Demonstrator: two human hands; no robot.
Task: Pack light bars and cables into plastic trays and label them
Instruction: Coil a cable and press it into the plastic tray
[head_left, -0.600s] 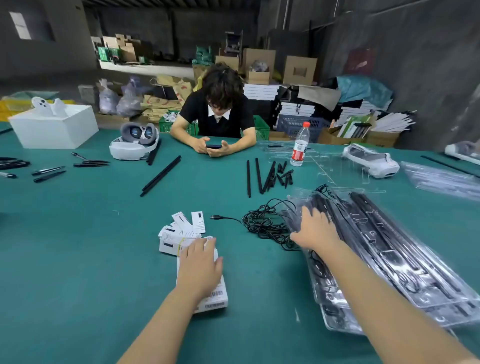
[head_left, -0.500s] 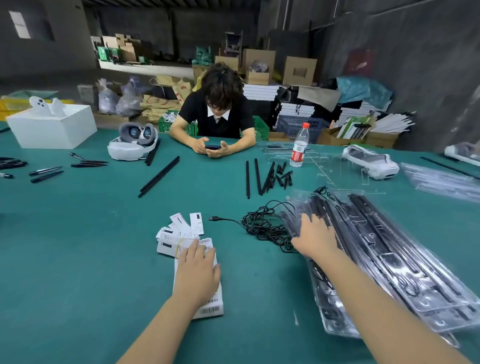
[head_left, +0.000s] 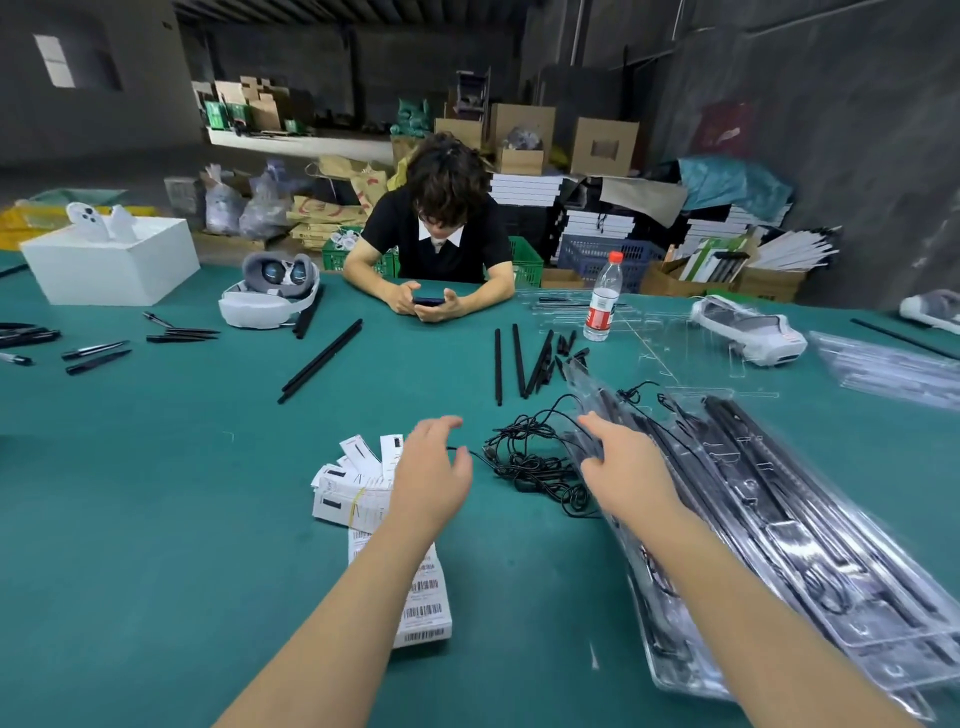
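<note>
Trays, stacked under right hand, run lengthwise from near-right toward far-left.

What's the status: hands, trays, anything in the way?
Left hand open, above the labels. Right hand open, fingers on the plastic trays. Tangled cables lie between the hands, partly under the tray edge.
</note>
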